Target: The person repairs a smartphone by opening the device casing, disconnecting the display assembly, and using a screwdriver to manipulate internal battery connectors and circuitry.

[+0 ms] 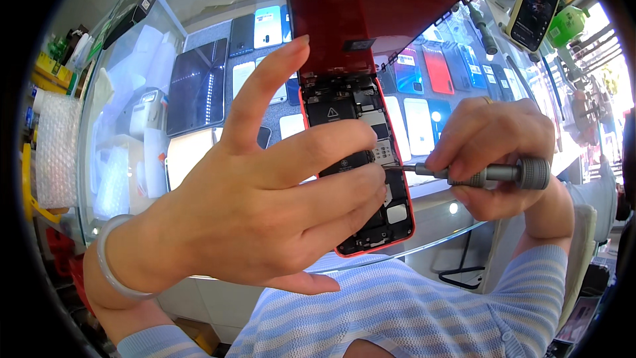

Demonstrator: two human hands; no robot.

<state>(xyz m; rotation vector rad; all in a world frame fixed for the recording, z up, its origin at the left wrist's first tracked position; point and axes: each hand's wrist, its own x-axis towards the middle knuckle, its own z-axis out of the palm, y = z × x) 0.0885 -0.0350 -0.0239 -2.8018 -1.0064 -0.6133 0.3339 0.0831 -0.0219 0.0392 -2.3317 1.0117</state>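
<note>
An opened red phone [397, 222] shows its black battery and inner boards, with its screen assembly [377, 6] lifted upright at the top end. My left hand [265, 205] grips the phone body, middle fingers curled over it and the outer finger raised beside the screen assembly. My right hand [497, 146] is closed on a grey metal screwdriver [533, 172], whose thin shaft reaches into the phone's middle right by my left fingertips; the exact tip is hard to make out.
Beneath lies a glass display counter [464, 225] holding rows of phones and a dark tablet [195, 89]. A phone [532, 6] stands upright at back right beside a green bottle [568, 26]. A black box [132, 6] is at back left, bubble wrap [56, 152] at left.
</note>
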